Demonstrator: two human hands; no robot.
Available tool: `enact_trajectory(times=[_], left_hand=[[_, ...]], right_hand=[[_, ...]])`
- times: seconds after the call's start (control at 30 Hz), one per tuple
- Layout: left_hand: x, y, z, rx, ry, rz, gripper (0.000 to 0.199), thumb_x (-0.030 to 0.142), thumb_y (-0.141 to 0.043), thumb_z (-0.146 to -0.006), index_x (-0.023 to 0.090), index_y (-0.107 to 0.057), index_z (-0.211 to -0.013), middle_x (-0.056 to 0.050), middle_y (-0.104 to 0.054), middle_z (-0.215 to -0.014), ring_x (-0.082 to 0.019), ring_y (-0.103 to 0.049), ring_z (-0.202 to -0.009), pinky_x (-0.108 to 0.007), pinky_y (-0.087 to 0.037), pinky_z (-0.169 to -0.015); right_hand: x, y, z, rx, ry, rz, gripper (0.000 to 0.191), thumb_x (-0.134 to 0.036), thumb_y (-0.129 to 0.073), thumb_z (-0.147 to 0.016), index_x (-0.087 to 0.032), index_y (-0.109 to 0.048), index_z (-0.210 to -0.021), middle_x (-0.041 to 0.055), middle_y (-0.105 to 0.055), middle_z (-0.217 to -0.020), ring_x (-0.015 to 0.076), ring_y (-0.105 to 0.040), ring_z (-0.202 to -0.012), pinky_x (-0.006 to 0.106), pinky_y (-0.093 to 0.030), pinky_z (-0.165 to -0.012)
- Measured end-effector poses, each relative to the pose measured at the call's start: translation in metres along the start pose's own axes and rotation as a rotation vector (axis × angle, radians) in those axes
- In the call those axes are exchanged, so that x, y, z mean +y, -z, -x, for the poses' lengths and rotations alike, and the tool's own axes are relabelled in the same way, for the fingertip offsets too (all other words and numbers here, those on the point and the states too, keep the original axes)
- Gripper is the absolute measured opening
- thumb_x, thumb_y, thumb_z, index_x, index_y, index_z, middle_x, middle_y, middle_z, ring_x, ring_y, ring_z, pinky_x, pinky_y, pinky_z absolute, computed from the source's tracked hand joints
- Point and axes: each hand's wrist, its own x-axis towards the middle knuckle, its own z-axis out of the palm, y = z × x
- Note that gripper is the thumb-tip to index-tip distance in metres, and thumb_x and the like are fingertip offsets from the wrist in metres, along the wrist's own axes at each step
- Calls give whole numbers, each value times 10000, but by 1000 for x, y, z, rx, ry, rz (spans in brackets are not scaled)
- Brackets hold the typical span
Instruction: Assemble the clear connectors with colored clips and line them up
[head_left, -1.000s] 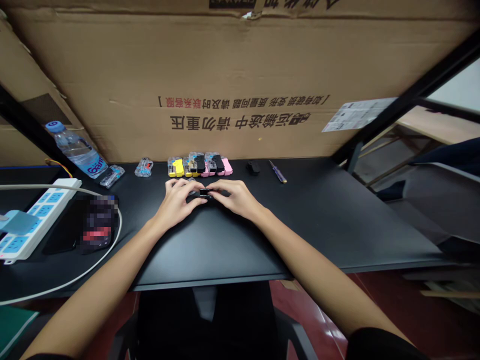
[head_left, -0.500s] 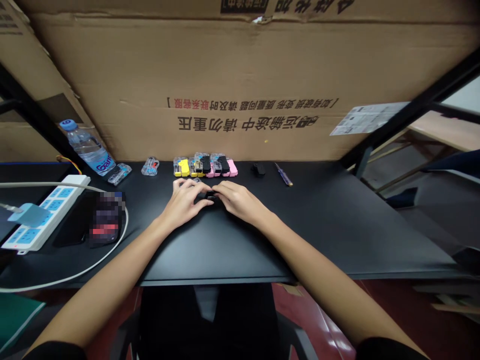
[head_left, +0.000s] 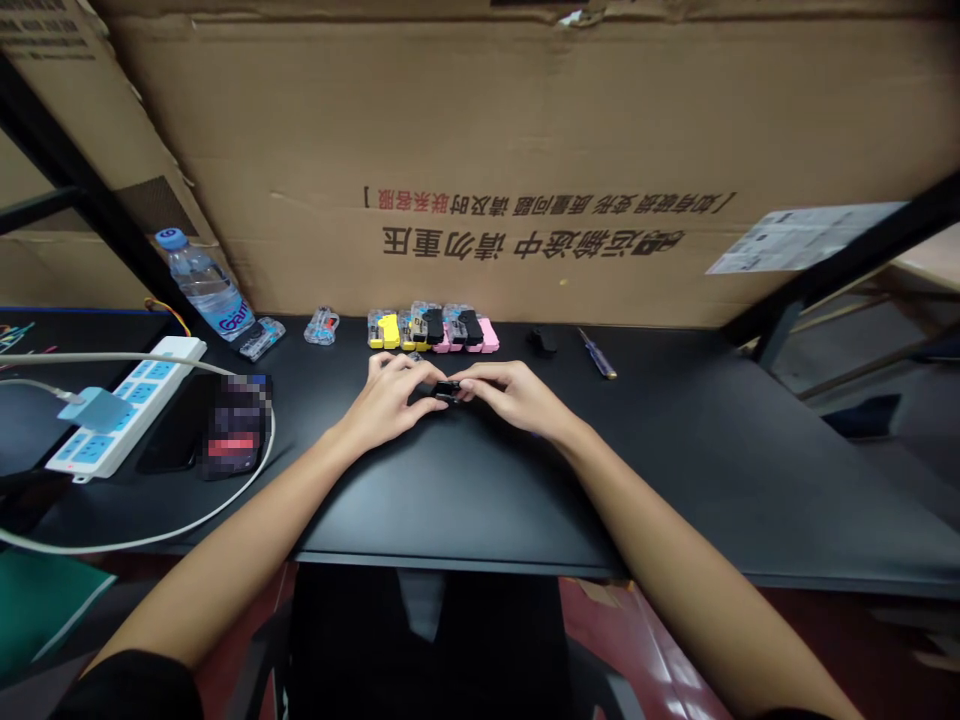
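Observation:
Between my two hands is a small black plastic part (head_left: 448, 390), held just above or on the dark desk; its exact kind is hard to make out. My left hand (head_left: 391, 398) pinches its left end between thumb and fingers. From the other side my right hand (head_left: 517, 398) grips the right end with its fingertips. Right behind my hands lies a row of small clear cases with coloured pieces: a yellow one (head_left: 388, 330), a black one (head_left: 428, 325) and a pink one (head_left: 489, 336). A sliver of another clear piece shows behind my left fingers.
A black part (head_left: 542, 341) and a screwdriver (head_left: 598, 354) lie at the back right. Further left are a clear case (head_left: 322, 326), a water bottle (head_left: 206, 285), a white power strip (head_left: 127, 410) and a looping cable (head_left: 264, 455). Cardboard (head_left: 480, 120) walls the back.
The camera view has shifted, so everything sits further right. My right fingers have changed their hold, now pinching the black part's right end with the thumb showing. The left hand keeps its grip.

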Motion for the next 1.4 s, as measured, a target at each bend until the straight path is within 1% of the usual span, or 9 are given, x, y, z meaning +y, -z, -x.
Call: enact_trajectory(times=[0.1, 0.23, 0.37, 0.57, 0.67, 0.83, 0.93, 1.13, 1.4], left_hand=[[0, 1, 0, -1, -14, 8, 211, 355, -768, -1011, 281, -698, -1196, -13, -800, -1185, -240, -649, -1174, -464, -319, -1154], [1, 0, -1, -6, 9, -1, 205, 352, -761, -1014, 289, -690, -1196, -8, -805, -1177, -244, -652, -1164, -473, -322, -1155], [2, -1, -1, -10, 36, 0, 214, 337, -760, -1008, 285, -685, -1201, -15, -803, -1179, -249, -654, -1169, -480, -326, -1154], [3, -2, -1, 3, 18, -5, 216, 330, -760, -1013, 266, -675, -1200, -21, -796, -1170, -243, -658, -1170, -469, -329, -1157], [3, 0, 0, -1, 12, -36, 223, 335, -758, -1014, 265, -676, -1208, -25, -794, -1184, -243, -661, -1170, -469, -329, -1159], [1, 4, -1, -31, -2, -40, 191, 333, -746, -1020, 268, -688, -1191, -35, -792, -1199, -254, -655, -1193, -474, -333, -1157], [-3, 5, -1, -13, -33, -44, 182, 303, -759, -1010, 275, -708, -1182, -29, -790, -1195, -247, -653, -1191, -464, -333, -1153], [-5, 4, 0, 24, -98, -36, 187, 253, -783, -994, 271, -715, -1168, -12, -810, -1211, -239, -669, -1165, -460, -324, -1150], [-6, 5, 0, 41, -73, -28, 206, 242, -784, -988, 291, -729, -1181, -9, -810, -1282, -239, -680, -1162, -478, -314, -1166]], right_hand=[[-2, 0, 0, 17, -36, -39, 354, -458, -645, -1027, -175, -841, -1112, 82, -841, -912, 227, -791, -816, 350, -649, -801], [-7, 0, 0, 35, 9, 32, 309, -409, -642, -1022, -182, -837, -1098, 82, -842, -907, 227, -791, -802, 356, -653, -808], [-6, 0, 2, 15, 36, 64, 287, -387, -681, -992, -194, -834, -1139, 83, -854, -987, 243, -806, -854, 375, -665, -845], [-1, -9, 2, 96, 225, 318, 224, -327, -663, -1028, -204, -821, -1129, 102, -822, -961, 246, -774, -825, 376, -637, -802], [-3, -11, 3, 90, 253, 391, 243, -290, -612, -1064, -218, -812, -1182, 117, -818, -1009, 259, -776, -867, 390, -631, -824], [-3, -7, 1, 88, 234, 277, 239, -336, -645, -1062, -243, -840, -1163, 89, -840, -1029, 250, -788, -878, 385, -641, -856], [-3, -4, -1, 89, 203, 204, 254, -334, -615, -1073, -234, -844, -1121, 77, -838, -980, 238, -783, -858, 379, -640, -860], [-6, -8, -1, 158, 175, 187, 249, -295, -581, -1078, -202, -809, -1038, 69, -799, -889, 209, -748, -778, 348, -612, -796], [-7, -9, 0, 198, 188, 177, 229, -299, -594, -1084, -208, -803, -1068, 73, -807, -941, 202, -747, -811, 349, -615, -829]])
